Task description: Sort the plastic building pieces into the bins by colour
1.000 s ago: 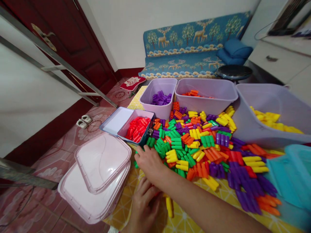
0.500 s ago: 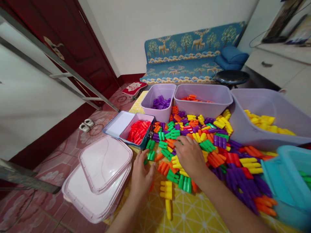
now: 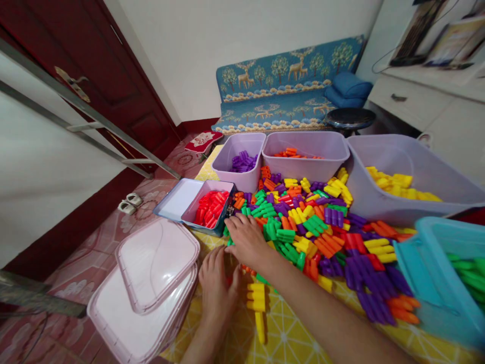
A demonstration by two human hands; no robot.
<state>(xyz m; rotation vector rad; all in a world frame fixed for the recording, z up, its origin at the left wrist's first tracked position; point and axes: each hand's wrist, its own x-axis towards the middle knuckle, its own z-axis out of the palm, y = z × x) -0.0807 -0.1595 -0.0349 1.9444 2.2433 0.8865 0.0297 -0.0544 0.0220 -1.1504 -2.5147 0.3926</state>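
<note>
Right hand has moved towards the left hand near green pieces, both loosely curled, any hold unclear.

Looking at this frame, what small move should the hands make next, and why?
Probably have the right hand pick up a green piece: several lie close beside it, and the teal bin shows green pieces inside, so they seem to belong there.

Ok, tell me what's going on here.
A person's right hand is at the edge of a mixed-colour pile, near the tin; the left hand is beside it. Whether either grips a piece is unclear. Red pieces lie in the tin; purple pieces, orange and yellow in the lilac tubs; green in the turquoise tub.
</note>
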